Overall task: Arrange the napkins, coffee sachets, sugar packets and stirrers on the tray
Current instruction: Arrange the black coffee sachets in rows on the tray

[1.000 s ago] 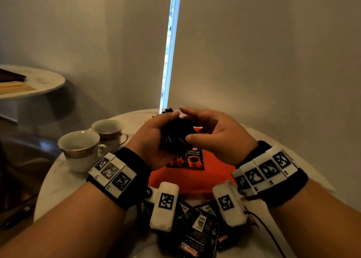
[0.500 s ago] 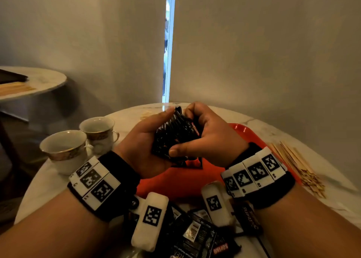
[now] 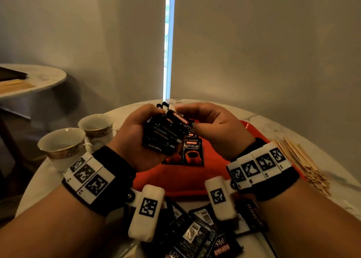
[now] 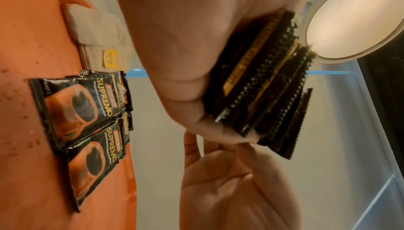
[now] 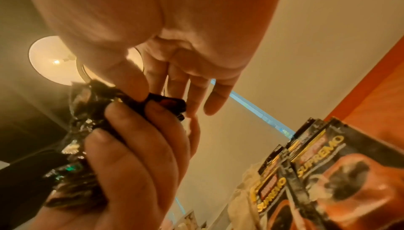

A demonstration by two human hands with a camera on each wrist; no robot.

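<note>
Head view, left to right: side table [image 3: 39, 77] with round marble top, far left. Two glossy white cups [image 3: 64, 146] with gilt bands on the main marble table [image 3: 293, 132], by the left wrist. Left hand [image 3: 134, 138] grips a stack [image 3: 166, 134] of black foil coffee sachets, fingers curled round it, above the tray [image 3: 175, 177]. Stack is fanned, edges serrated, red KOPIKO label on top. Right hand [image 3: 216, 128] pinches the top sachet's edge with thumb and forefinger; other fingers loosely spread. Tray is red plastic, smooth, with a raised rim. Sachets [image 3: 192, 152] lie flat on it, overlapped, printed SUPREMO with an orange cup. Loose sachets [image 3: 197, 232] piled on the table at near edge, crinkled foil. Flat pale wooden stirrers [image 3: 300, 162] bundled right of the tray.

Left wrist view: beige napkin [image 4: 98, 31], soft and creased, with a yellow tag, on the tray just beyond the laid sachets.
</note>
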